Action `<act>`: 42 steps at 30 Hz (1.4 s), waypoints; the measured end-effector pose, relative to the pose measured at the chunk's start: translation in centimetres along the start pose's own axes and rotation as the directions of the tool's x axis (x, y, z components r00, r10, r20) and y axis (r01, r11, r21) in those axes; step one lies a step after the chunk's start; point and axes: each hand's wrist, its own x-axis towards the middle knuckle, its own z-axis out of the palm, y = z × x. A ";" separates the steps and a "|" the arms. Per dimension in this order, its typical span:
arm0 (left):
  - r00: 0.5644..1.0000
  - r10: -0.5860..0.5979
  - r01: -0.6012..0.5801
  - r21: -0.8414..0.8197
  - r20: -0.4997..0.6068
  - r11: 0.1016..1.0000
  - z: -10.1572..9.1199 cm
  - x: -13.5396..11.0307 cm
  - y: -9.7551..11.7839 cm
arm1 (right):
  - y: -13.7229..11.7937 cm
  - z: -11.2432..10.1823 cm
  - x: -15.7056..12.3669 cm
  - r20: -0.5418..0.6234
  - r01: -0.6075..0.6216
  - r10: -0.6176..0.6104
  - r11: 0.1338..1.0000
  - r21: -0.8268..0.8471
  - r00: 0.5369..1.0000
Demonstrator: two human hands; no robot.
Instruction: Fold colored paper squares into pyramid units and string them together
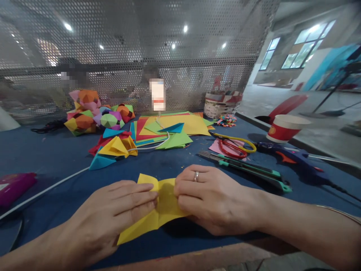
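Note:
A sheet of yellow paper [168, 203] with a crease down its middle is between my two hands, just above the near edge of the blue table. My left hand [118, 207] grips its left part, fingers laid together over the front and the thumb out of sight. On its right part my right hand [208, 197], with a ring on one finger, has its fingers curled round the edge. Folded yellow paper pieces [115, 146] and blue ones [102, 161] lie beyond my left hand, with a white cord among them.
Stacked coloured paper [186, 124] lies ahead, folded paper balls [84, 122] at back left. On the right are a utility knife [248, 168], scissors [232, 148], a glue gun [296, 162] and a paper cup [286, 128]. A purple packet [17, 188] sits left. Perforated metal panel [180, 49] stands behind.

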 end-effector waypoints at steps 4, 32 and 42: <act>0.996 0.082 -0.083 0.002 0.032 0.997 -1.2 1.9 -0.3 | 0.1 0.3 0.0 0.062 -0.018 0.012 0.995 0.098 0.998; 0.807 -0.587 0.584 -0.212 0.055 0.783 1.0 2.1 -0.5 | -0.7 1.9 3.1 0.330 -0.870 0.808 0.478 0.119 0.488; 0.818 -0.574 0.571 -0.069 -0.031 0.818 1.1 1.8 -0.9 | -0.7 2.3 2.7 0.288 -0.848 0.799 0.516 0.124 0.528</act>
